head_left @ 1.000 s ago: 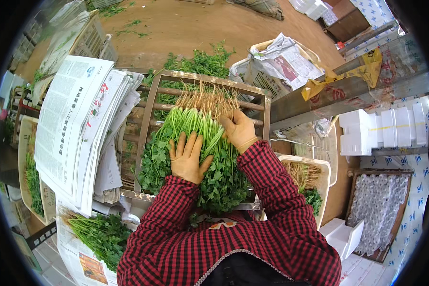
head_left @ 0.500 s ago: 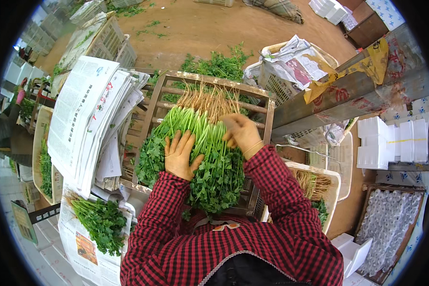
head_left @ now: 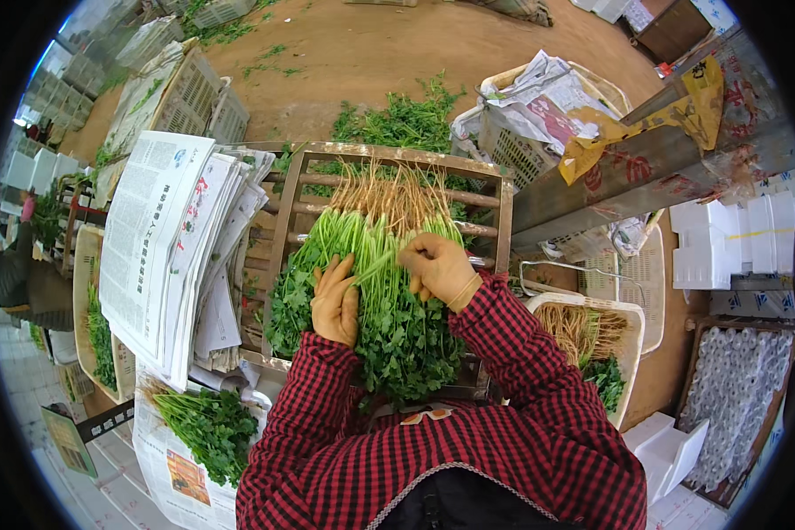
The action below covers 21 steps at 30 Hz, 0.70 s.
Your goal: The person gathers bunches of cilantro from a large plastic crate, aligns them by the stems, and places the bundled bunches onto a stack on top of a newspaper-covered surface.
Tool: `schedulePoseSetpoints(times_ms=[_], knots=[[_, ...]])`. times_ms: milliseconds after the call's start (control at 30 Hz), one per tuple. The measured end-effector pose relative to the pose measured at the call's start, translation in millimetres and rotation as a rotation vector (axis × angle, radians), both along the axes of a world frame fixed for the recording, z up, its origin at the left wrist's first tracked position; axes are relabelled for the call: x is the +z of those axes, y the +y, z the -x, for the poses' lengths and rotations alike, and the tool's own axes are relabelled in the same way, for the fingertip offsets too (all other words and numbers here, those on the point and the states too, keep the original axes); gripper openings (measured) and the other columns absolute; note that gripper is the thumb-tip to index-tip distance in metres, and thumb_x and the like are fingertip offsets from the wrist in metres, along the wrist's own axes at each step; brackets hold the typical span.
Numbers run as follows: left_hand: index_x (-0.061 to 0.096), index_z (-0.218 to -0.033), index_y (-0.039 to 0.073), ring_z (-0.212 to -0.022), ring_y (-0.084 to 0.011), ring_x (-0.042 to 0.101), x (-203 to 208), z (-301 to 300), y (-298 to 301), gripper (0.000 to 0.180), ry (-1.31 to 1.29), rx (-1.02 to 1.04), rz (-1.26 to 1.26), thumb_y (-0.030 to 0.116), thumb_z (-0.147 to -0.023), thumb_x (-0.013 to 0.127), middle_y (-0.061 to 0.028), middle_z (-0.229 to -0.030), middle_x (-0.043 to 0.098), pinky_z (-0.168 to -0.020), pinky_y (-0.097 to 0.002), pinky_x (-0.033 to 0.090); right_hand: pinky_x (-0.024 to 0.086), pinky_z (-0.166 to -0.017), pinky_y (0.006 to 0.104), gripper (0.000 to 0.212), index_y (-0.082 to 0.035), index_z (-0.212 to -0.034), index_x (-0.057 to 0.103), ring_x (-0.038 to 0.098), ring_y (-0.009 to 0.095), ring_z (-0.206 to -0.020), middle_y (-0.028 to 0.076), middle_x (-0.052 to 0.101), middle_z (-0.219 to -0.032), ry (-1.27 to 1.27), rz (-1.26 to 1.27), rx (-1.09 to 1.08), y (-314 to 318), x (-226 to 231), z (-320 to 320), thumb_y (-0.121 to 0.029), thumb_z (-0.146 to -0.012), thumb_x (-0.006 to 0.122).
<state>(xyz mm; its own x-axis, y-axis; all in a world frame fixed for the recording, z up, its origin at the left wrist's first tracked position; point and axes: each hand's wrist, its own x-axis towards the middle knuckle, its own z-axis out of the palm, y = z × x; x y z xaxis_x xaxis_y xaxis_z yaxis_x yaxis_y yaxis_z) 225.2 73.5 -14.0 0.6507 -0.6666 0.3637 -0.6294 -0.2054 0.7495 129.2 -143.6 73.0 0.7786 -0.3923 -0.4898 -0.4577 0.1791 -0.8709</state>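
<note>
A wide bunch of rooted green herb, leafy celery by its look (head_left: pixel 389 309), lies on a brown slatted metal rack (head_left: pixel 279 238). Its brown roots point away from me and its leaves toward me. Against the left part of the stalks rests my left hand (head_left: pixel 336 305), turned partly on its side, fingers stretched and slightly bent. Just right of it, above the stalks, my right hand (head_left: pixel 442 269) pinches a loose pale green stalk (head_left: pixel 376 267). That stalk slants down toward my left hand's fingertips; whether they touch it I cannot tell.
Left of the rack stands a stack of newspapers (head_left: pixel 155 256). A smaller bunch (head_left: pixel 208 428) lies on newspaper below it. Loose greens (head_left: pixel 406 119) cover the ground beyond. A crate of rooted greens (head_left: pixel 632 353) and a slanting metal beam (head_left: pixel 627 181) are on the right.
My left hand has gone from lying flat on the leaves to leaning on its side. My right hand has shifted slightly left and lower, with a pale stalk now visible at its fingers.
</note>
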Motion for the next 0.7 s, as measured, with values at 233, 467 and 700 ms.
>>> schedulePoseSetpoints(times_ms=[233, 467, 700], knots=[[0.067, -0.115, -0.002, -0.138, -0.0422, 0.052, 7, -7, 3, 0.031, 0.169, -0.023, 0.061, 0.023, -0.108, 0.05, -0.019, -0.141, 0.064, -0.124, -0.055, 0.024, 0.048, -0.049, 0.0253, 0.029, -0.001, -0.115, 0.067, 0.058, 0.011, -0.052, 0.006, 0.066, -0.07, -0.304, -0.074, -0.57, -45, -5, -12, -0.025, -0.099, 0.068], [0.065, -0.129, -0.004, -0.14, -0.037, 0.052, 10, -9, 5, 0.035, 0.342, -0.016, 0.085, 0.018, -0.108, 0.049, -0.0185, -0.143, 0.062, -0.124, -0.0506, 0.025, 0.058, -0.082, 0.0414, 0.051, -0.011, -0.123, 0.069, 0.075, 0.033, -0.089, 0.013, 0.077, -0.097, 0.315, 0.791, 0.22, 12, -14, -36, -0.052, -0.093, 0.068], [0.048, -0.151, 0.002, -0.144, -0.0301, 0.047, 24, -5, 0, 0.051, 0.484, 0.153, 0.091, -0.005, -0.101, 0.051, -0.0186, -0.156, 0.049, -0.119, -0.0388, 0.037, 0.056, -0.06, 0.0319, 0.027, -0.004, -0.106, 0.068, 0.071, 0.018, -0.065, 0.007, 0.07, -0.075, 0.066, 0.186, -0.064, 13, -14, -17, -0.029, -0.097, 0.069]])
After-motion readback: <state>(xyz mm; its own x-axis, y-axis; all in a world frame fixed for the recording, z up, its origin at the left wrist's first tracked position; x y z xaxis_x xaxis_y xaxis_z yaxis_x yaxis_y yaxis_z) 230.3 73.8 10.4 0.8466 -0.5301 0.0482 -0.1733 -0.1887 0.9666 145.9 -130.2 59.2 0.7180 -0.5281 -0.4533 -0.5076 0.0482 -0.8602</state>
